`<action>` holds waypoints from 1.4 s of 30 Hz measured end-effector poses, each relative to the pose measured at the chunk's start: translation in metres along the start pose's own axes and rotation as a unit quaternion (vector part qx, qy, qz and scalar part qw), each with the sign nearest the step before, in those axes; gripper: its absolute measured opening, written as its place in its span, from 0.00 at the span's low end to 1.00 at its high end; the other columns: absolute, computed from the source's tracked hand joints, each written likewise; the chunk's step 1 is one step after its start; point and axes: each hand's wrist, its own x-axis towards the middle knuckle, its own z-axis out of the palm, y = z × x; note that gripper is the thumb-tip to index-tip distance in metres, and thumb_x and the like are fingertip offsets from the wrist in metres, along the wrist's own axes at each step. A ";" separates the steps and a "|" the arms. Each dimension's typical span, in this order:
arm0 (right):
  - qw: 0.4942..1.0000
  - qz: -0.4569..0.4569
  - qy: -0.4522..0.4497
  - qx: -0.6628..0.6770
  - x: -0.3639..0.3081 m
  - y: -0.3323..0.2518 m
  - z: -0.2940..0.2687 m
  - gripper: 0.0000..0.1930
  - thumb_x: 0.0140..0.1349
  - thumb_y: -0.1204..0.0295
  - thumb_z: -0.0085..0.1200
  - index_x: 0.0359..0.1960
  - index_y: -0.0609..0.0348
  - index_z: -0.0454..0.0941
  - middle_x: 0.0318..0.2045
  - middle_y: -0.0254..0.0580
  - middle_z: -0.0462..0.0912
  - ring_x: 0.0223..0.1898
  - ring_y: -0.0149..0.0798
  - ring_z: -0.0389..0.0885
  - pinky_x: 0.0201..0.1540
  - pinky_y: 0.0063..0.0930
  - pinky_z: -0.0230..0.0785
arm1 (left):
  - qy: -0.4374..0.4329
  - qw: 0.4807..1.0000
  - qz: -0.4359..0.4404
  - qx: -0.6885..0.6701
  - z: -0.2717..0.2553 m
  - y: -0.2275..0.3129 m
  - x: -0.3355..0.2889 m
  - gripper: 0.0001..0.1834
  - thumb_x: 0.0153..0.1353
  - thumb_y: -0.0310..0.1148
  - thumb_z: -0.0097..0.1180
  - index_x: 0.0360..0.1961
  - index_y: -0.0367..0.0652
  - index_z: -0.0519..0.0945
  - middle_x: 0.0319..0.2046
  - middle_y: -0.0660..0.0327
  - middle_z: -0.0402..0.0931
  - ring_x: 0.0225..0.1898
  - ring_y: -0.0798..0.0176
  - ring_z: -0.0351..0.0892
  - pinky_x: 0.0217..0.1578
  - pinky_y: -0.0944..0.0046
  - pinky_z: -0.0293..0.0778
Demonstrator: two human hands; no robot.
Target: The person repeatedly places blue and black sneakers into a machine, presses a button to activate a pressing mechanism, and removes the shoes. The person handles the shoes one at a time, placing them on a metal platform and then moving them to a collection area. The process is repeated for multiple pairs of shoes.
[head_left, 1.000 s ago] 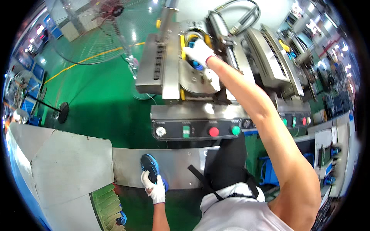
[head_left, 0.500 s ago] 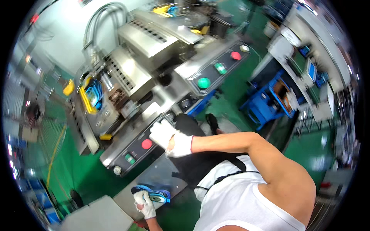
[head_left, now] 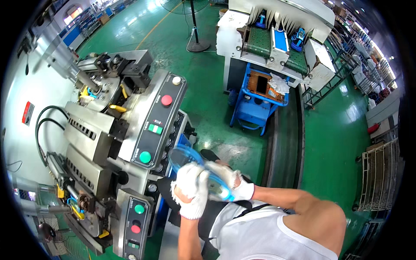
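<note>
A blue shoe (head_left: 185, 155), smeared by motion, is held in front of my body between both white-gloved hands. My left hand (head_left: 190, 186) is closed around its near side, covering the shoe's middle. From the other side my right hand (head_left: 230, 177) grips it, fingers partly hidden behind the shoe. One end of the shoe points toward the machine's control panel (head_left: 158, 119), the other toward my right wrist. To the left stands the metal machine (head_left: 89, 147), with a second, lower control panel (head_left: 135, 221) carrying green and red buttons.
Beyond, a conveyor machine (head_left: 255, 45) carries blue shoes (head_left: 298, 39) on green belts. In front of it stands a blue cart (head_left: 255, 110) with a dark phone-like slab on top. A fan stand (head_left: 198, 45) is at the far side, a wire rack (head_left: 379, 177) at right.
My view has turned to the right. The shoe, earlier low at the left in my left hand over a grey plate, is now raised, and my right hand has joined on it.
</note>
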 end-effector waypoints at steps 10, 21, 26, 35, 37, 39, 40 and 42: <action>0.857 0.148 0.493 -0.024 0.187 0.154 -0.247 0.33 0.68 0.51 0.63 0.65 0.65 0.78 0.60 0.54 0.83 0.61 0.49 0.80 0.66 0.39 0.69 | -0.203 0.957 0.150 -0.144 0.075 0.023 0.065 0.37 0.48 0.38 0.79 0.59 0.35 0.79 0.61 0.40 0.78 0.58 0.34 0.81 0.57 0.45 0.80; 0.833 0.434 0.173 -0.296 0.249 0.437 -0.488 0.49 0.59 0.30 0.59 0.60 0.71 0.80 0.59 0.54 0.84 0.53 0.48 0.82 0.62 0.40 0.71 | -0.111 0.955 -0.272 -0.024 0.029 -0.057 -0.110 0.24 0.65 0.32 0.68 0.61 0.38 0.78 0.63 0.44 0.75 0.42 0.50 0.86 0.45 0.55 0.83; 0.791 0.463 0.289 -0.277 0.269 0.442 -0.501 0.53 0.54 0.24 0.59 0.52 0.74 0.87 0.53 0.53 0.88 0.45 0.47 0.86 0.56 0.39 0.76 | 0.073 0.916 -0.392 0.047 -0.020 -0.047 -0.196 0.18 0.67 0.27 0.65 0.57 0.36 0.80 0.53 0.48 0.80 0.49 0.50 0.85 0.51 0.54 0.81; 0.888 0.446 -0.101 -0.050 0.050 0.331 -0.072 0.39 0.71 0.55 0.65 0.74 0.67 0.64 0.68 0.53 0.72 0.53 0.46 0.80 0.48 0.36 0.81 | 0.391 0.511 -0.724 0.248 -0.028 0.014 -0.541 0.14 0.69 0.37 0.61 0.49 0.37 0.85 0.50 0.46 0.84 0.54 0.43 0.82 0.59 0.49 0.75; 0.874 0.400 -0.252 -0.109 0.031 0.311 -0.034 0.46 0.67 0.52 0.67 0.78 0.65 0.59 0.75 0.58 0.67 0.64 0.54 0.78 0.55 0.41 0.81 | 0.421 0.418 -0.755 0.281 -0.012 0.055 -0.633 0.19 0.69 0.39 0.61 0.54 0.37 0.83 0.55 0.45 0.82 0.56 0.41 0.81 0.60 0.47 0.74; 0.833 0.276 -0.358 -0.320 0.043 0.242 0.003 0.44 0.68 0.50 0.64 0.77 0.65 0.62 0.72 0.63 0.70 0.68 0.57 0.75 0.65 0.45 0.73 | 0.347 0.214 -0.820 0.402 0.009 0.101 -0.709 0.28 0.68 0.40 0.61 0.65 0.40 0.76 0.57 0.44 0.82 0.58 0.40 0.82 0.62 0.47 0.75; 0.824 0.198 -0.376 -0.374 0.044 0.230 0.011 0.42 0.69 0.49 0.62 0.76 0.63 0.64 0.69 0.65 0.74 0.68 0.59 0.75 0.71 0.44 0.64 | 0.345 0.171 -0.833 0.398 0.002 0.129 -0.750 0.30 0.66 0.40 0.62 0.67 0.42 0.74 0.60 0.42 0.79 0.60 0.39 0.81 0.61 0.45 0.75; 0.821 0.156 -0.389 -0.387 0.063 0.221 0.012 0.41 0.69 0.49 0.62 0.76 0.62 0.64 0.70 0.63 0.73 0.68 0.59 0.75 0.70 0.46 0.66 | 0.382 0.076 -0.866 0.314 -0.013 0.153 -0.788 0.32 0.63 0.39 0.64 0.69 0.45 0.73 0.64 0.39 0.75 0.60 0.37 0.80 0.59 0.42 0.77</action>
